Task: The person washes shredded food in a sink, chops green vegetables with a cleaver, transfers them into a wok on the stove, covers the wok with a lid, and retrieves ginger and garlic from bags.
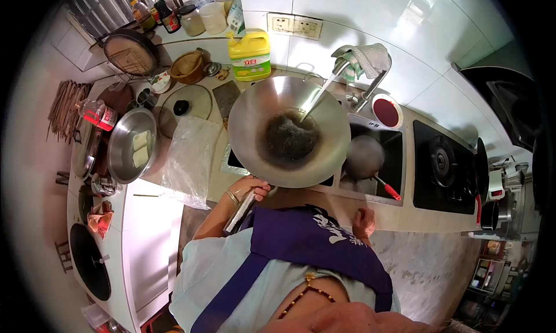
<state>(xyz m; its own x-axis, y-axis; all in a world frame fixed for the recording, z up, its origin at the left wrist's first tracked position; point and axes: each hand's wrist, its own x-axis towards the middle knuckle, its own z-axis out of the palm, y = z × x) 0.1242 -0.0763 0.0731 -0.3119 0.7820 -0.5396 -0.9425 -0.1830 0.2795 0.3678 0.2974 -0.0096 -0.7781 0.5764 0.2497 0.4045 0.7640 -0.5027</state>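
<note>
While water point(315, 102) runs from the faucet point(370, 91) into the wok point(249, 127), my left hand point(249, 188) has its fingers wrapped round the silver handle point(240, 214), close to the rim. Wok sits face up over the sink point(394, 153), dark water pooled and bubbly at the bottom. Right hand point(364, 222) is down by my apron point(324, 240), near the worktop point(336, 201) edge, fingers loosely curled; can't tell if anything's in them. A cloth point(370, 59) drapes over the faucet. Right of the wok, a red-handled ladle point(366, 153) lies in the sink; a bowl point(387, 112) of dark red liquid stands behind it. Yellow jug point(250, 56) is up behind the wok by the wall. Left side: clear plastic bag point(191, 156), glass lid point(196, 101), then a steel basin point(117, 150) with two pale pieces point(141, 156) inside. Black hob point(425, 188) is off to the right.
</note>
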